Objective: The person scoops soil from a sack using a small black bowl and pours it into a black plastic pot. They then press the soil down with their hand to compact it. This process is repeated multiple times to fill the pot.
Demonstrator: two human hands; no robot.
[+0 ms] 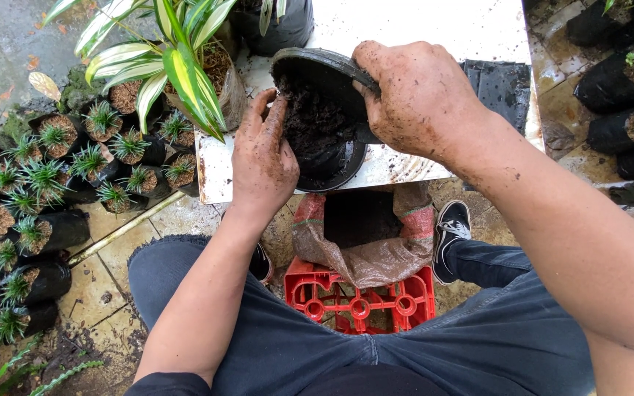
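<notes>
Black plastic pot sits tipped on its side at the near edge of the white tabletop, mouth toward the person, so the soil can be reached. Right hand, grip clamped on the pot's rim, steadies it. Left hand, fingers together and flat, presses into the dark soil. A soil sack on a red crate waits below the edge, likely catching spill.

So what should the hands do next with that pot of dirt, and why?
Probably the left hand should scoop more soil out of the tilted black pot, which the right hand grips by its rim. Dark soil clings inside, the fingers are already in it, and the open sack sits right below.
</notes>
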